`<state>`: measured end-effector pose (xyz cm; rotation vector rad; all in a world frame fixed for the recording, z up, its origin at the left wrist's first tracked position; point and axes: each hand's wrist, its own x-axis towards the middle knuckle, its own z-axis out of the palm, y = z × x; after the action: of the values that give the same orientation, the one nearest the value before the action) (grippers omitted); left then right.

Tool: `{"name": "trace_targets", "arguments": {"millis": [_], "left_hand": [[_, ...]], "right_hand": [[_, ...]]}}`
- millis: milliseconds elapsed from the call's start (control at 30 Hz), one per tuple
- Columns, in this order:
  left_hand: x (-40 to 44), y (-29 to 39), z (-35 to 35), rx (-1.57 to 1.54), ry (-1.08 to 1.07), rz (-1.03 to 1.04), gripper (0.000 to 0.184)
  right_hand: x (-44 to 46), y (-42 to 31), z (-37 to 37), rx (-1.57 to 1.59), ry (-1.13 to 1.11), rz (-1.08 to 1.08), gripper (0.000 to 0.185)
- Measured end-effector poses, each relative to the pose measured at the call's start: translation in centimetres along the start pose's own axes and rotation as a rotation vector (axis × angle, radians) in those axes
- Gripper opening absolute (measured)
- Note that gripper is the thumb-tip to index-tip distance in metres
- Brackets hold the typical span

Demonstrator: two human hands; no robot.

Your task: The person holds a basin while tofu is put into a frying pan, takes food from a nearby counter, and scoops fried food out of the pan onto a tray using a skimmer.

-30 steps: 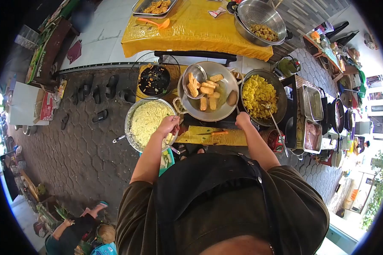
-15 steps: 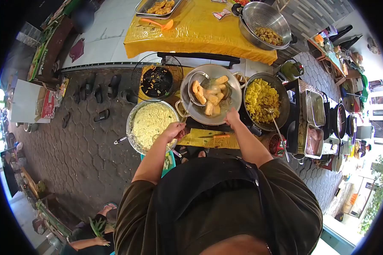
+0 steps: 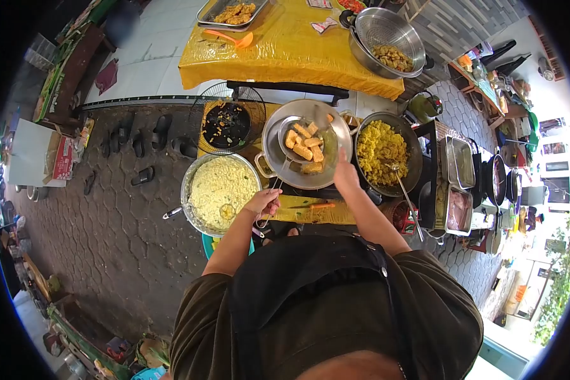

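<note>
Left hand: your left hand [image 3: 264, 202] was closed around the thin handle of a ladle [image 3: 285, 150], fingers bunched; they hid part of the grip.
Right hand: your right hand [image 3: 346, 175] was at the near right rim of the frying pan [image 3: 341, 128], blurred. Whether its fingers were clamped on a tool, cannot tell.
Between hands: well apart, one either side of the pan's near edge.
Fried pieces: several golden pieces [image 3: 303, 152] sat in the ladle's bowl, over the pan. Another lay just beside the ladle's near edge, partly covered. Exact count hard to make out.
Oil: glossy, brownish, right of the ladle; depth unclear.
Mixing bowl: the big bowl [image 3: 185, 195] of pale mixture [image 3: 221, 185] stood to your left, its near right edge behind your forearm. A small round shape in it was hard to make out.
Teal container: only a sliver of the teal container [image 3: 209, 246] showed below the bowl.
Wok: the dark wok [image 3: 413, 144] to your right held crumbly yellow food [image 3: 381, 152]; a long spoon [image 3: 410, 201] leaned out, its head partly buried.
Knife: the orange-handled knife [image 3: 322, 205] lay on the yellow cover [image 3: 291, 216], between your forearms.
</note>
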<state>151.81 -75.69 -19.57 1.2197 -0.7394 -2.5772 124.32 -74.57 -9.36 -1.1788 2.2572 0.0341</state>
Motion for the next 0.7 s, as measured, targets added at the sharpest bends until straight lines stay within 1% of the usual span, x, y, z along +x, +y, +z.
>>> {"name": "trace_targets", "arguments": {"millis": [33,67,133,167,233,267,333,367,400,467,500,533,600,633,700], "left_hand": [[-0.1,0.4,-0.3,0.006,0.011,-0.011,0.031],[-0.2,0.9,-0.6,0.011,0.023,-0.024,0.032],[-0.1,1.8,-1.7,0.058,0.024,-0.028,0.032],[-0.3,2.5,-1.9,0.102,0.042,-0.039,0.029],[-1.1,4.1,-2.2,0.173,0.064,-0.047,0.024],[-1.1,4.5,-2.6,0.17,0.07,-0.046,0.024],[-0.9,5.6,-3.5,0.282,0.077,-0.079,0.023],[-0.8,5.9,-3.7,0.279,0.082,-0.078,0.023],[-0.6,6.3,-4.0,0.331,0.081,-0.105,0.025],[-0.3,6.8,-4.5,0.435,0.073,-0.161,0.029],[-0.1,6.9,-4.8,0.446,0.066,-0.163,0.027],[0.1,7.1,-5.0,0.446,0.064,-0.165,0.027],[0.4,7.2,-5.2,0.444,0.049,-0.193,0.026],[0.4,7.2,-5.2,0.446,0.045,-0.195,0.026],[0.4,7.3,-5.4,0.405,0.043,-0.213,0.025]], "right_hand": [[1.0,1.3,0.3,0.017,0.044,-0.009,0.067],[2.1,2.7,0.5,0.037,0.06,0.032,0.064],[6.0,6.8,2.8,0.031,0.075,0.068,0.059],[7.5,8.1,3.6,0.032,0.072,0.064,0.059],[9.0,8.7,3.9,0.457,-0.137,0.301,0.056],[9.4,8.9,4.4,0.456,-0.142,0.297,0.056],[9.4,8.3,4.6,0.657,-0.163,0.276,0.054],[10.0,7.6,4.3,0.826,-0.263,0.414,0.057],[10.7,7.5,5.2,0.825,-0.268,0.411,0.057],[12.1,7.5,7.5,0.355,-0.141,0.165,0.061],[10.0,5.4,5.6,0.224,-0.084,0.138,0.063],[9.2,4.6,5.2,0.224,-0.084,0.14,0.063],[8.2,3.9,4.7,0.012,-0.004,-0.063,0.065],[7.2,3.3,4.0,0.012,-0.003,-0.059,0.065],[5.0,2.5,2.6,-0.137,-0.043,-0.168,0.072]]}}
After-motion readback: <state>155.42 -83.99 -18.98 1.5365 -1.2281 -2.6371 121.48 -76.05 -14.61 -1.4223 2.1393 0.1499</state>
